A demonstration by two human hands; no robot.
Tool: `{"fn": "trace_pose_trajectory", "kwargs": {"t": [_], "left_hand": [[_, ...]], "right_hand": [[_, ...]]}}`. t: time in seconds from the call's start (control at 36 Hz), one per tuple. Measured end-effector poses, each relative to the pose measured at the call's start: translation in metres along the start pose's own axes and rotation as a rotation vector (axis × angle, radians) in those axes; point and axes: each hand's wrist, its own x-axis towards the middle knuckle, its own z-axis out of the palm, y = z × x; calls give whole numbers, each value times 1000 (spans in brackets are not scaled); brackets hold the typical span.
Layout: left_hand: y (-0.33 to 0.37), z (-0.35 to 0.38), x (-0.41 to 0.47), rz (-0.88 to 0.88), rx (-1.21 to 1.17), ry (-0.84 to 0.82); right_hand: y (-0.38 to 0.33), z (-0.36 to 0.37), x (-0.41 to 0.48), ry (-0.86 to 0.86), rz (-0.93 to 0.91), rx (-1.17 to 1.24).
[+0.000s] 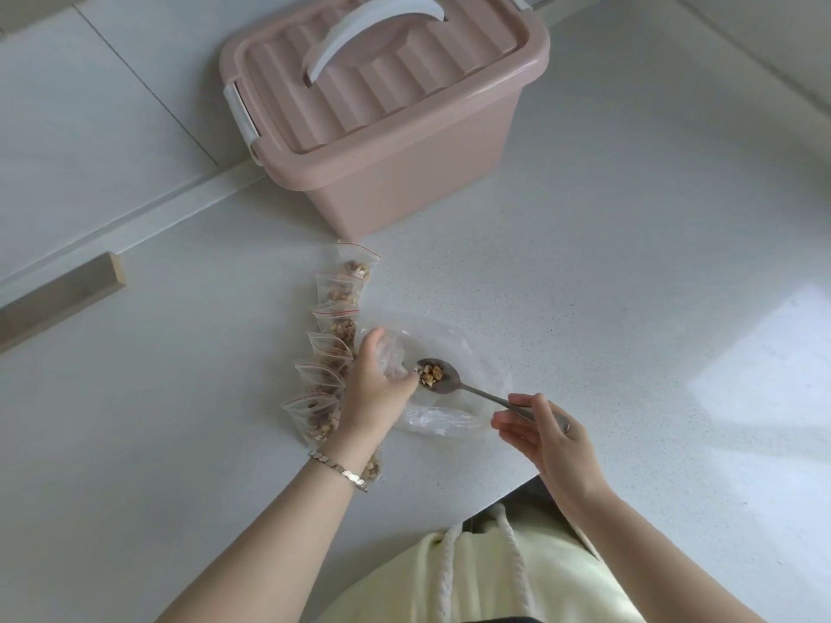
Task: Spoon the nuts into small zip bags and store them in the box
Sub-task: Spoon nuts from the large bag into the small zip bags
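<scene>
The person is standing at the near edge of a white counter [629, 263], working over a larger sheet of crumpled clear plastic [443, 420] that is lying flat on it. Their left hand [377, 388] is curling its fingers round the mouth of a small clear zip bag [390, 359], holding it just above the plastic. The right hand [539, 429] is pinching the handle end of a metal spoon [476, 391] between thumb and fingers, with the bowl pointing left. A heap of chopped nuts [432, 374] is sitting in the bowl, right at the opening of the held bag.

Just left of the left hand, a row of filled zip bags [330, 348] with red seal lines is running from near to far, each overlapping the next. One more is partly hidden under the left wrist, which is wearing a silver bracelet [339, 470].

The pink box [404, 173] is standing at the far side of the counter, beyond the row of bags, with its ribbed lid [373, 78] on and its white handle [373, 33] lying across the top. A wooden strip [58, 290] is showing at the far left.
</scene>
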Motion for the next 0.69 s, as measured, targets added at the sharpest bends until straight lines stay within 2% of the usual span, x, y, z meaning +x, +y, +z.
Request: {"fn": "trace_pose_trajectory", "kwargs": {"t": [0.17,0.44,0.69], "left_hand": [[-11,4,1,72,231,-20],[-1,5,-9,192,184,-44],[-7,13,-6,61,327,-1]], "right_hand": [[-6,-4,-8,-6,-60,-104],[-8,-4,-11,74,-124,-191],[-1,0,-14,87,-171,-320]]}}
